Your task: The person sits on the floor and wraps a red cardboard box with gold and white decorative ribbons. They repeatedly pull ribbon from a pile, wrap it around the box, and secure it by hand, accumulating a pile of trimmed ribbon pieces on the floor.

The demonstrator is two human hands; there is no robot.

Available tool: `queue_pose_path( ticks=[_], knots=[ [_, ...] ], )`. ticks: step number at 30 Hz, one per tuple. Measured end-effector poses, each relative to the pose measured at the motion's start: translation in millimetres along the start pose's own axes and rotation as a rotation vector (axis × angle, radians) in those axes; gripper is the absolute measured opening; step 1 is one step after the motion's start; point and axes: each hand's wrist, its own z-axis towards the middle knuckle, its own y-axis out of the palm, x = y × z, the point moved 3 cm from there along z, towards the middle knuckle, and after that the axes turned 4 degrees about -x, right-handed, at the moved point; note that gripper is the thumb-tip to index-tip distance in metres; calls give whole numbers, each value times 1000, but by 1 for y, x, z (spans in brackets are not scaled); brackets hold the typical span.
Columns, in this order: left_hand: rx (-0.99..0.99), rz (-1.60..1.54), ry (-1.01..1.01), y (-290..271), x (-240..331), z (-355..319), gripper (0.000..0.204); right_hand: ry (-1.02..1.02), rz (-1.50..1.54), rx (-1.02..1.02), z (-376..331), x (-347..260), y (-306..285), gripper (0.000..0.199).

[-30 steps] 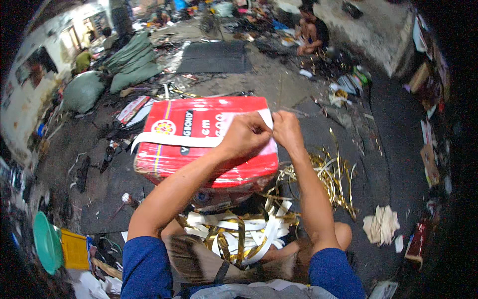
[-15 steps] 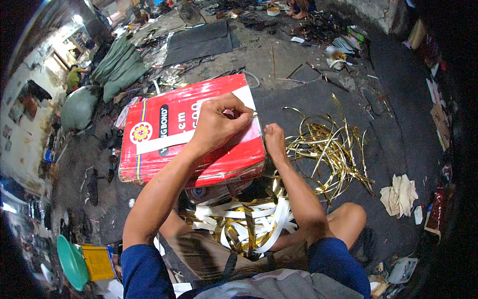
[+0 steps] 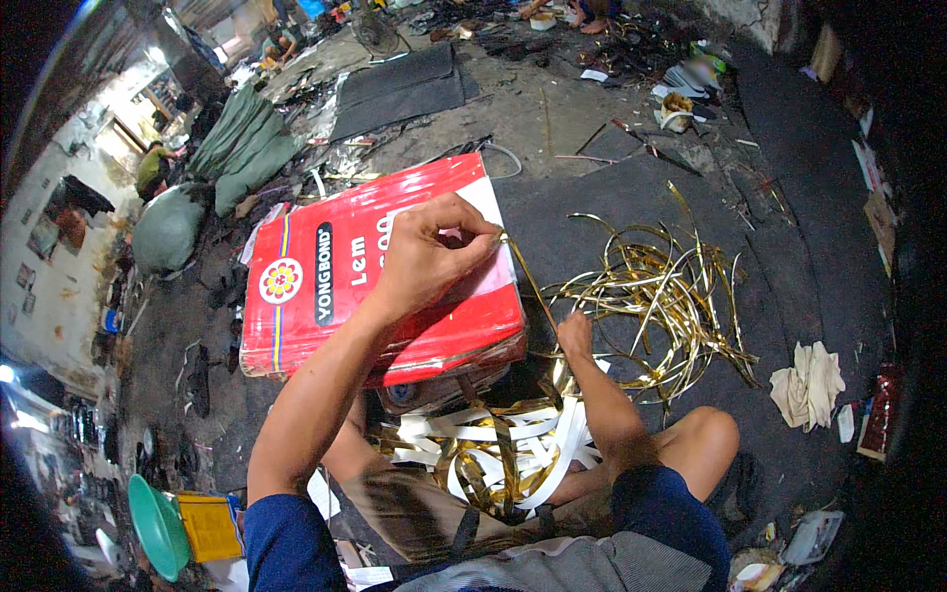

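A red box (image 3: 316,232) wrapped in clear film stands before me. Over its right part my left hand (image 3: 439,247) is closed, thumb and fingertips pinched on a narrow gold strip (image 3: 524,264). The strip slants down from that pinch to my right hand (image 3: 575,333), which is closed on it just off the box's right edge. Beyond my right hand a loose tangle of narrow gold strips (image 3: 681,314) lies on the dark mat. Wider strips, white and gold (image 3: 567,439), are heaped at my lap below the box.
A crumpled cream cloth (image 3: 807,385) lies at the right. At lower left are a green basin (image 3: 158,528) and a yellow container (image 3: 209,526). Green bundles (image 3: 170,235) sit at far left, near a person in a green top (image 3: 153,170). Dark sheets (image 3: 404,94) lie farther off.
My right hand has moved down and right from the box's edge, and the gold strip now stretches between my hands. The white strip that lay across the box is gone from there.
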Motion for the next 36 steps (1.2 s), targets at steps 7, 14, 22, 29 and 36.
queue_pose_path(
  ticks=[7,14,22,29,36],
  knots=[
    [17,83,59,-7,12,-10,4,152,15,-70,-4,19,24,25],
    [-132,218,501,-5,10,-4,17,54,13,58,24,66,32,32],
    [-120,367,651,-14,14,-12,22,47,-28,51,17,67,16,36],
    [-104,374,539,-13,11,-13,20,128,-127,-18,8,59,21,52],
    [-113,404,573,0,19,-2,23,-10,-379,-133,35,105,13,38]
  ],
)
